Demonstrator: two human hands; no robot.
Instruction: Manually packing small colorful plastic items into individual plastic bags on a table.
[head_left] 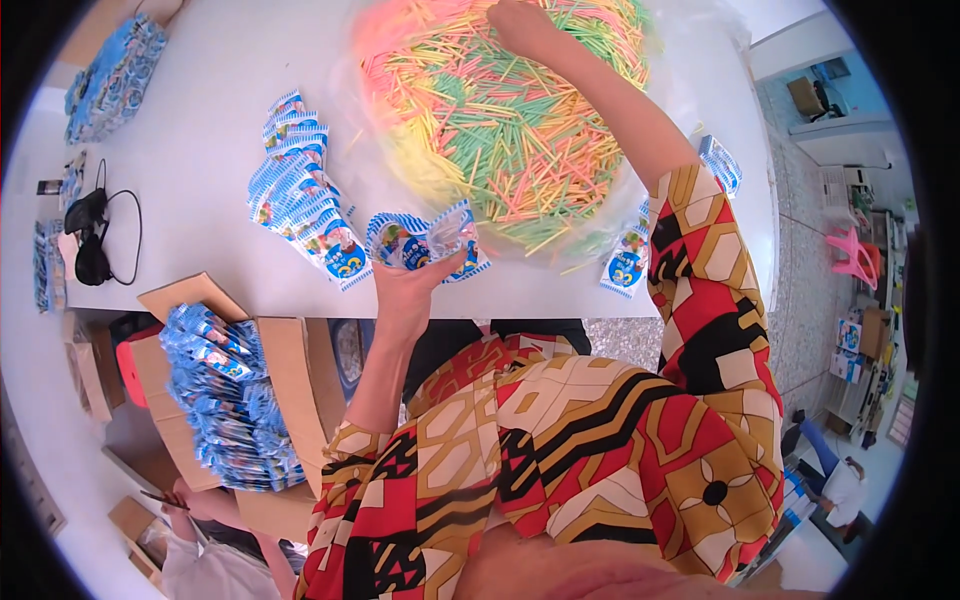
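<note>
Near the table's front edge, my left hand [403, 292] is closed round several small blue-and-white plastic packets [408, 240]; one of them looks partly see-through and gapes at the top. My right hand [522, 30] reaches to the far side of a heap of thin coloured sticks [520, 150], pink, yellow, green and orange. Its fingers are curled down at the sticks, and what they pinch, if anything, is hidden. Clear plastic sheeting [655, 85] lies round the heap. Left of it, a fanned row of similar packets [305, 195] rests on the white table [205, 160].
More packets [627, 258] lie by my right sleeve. A cardboard box [305, 375] full of packets [225, 390] stands below the table's left front edge. A black corded object [92, 240] and a packet bundle [118, 80] sit at left. Another person [215, 560] is at lower left.
</note>
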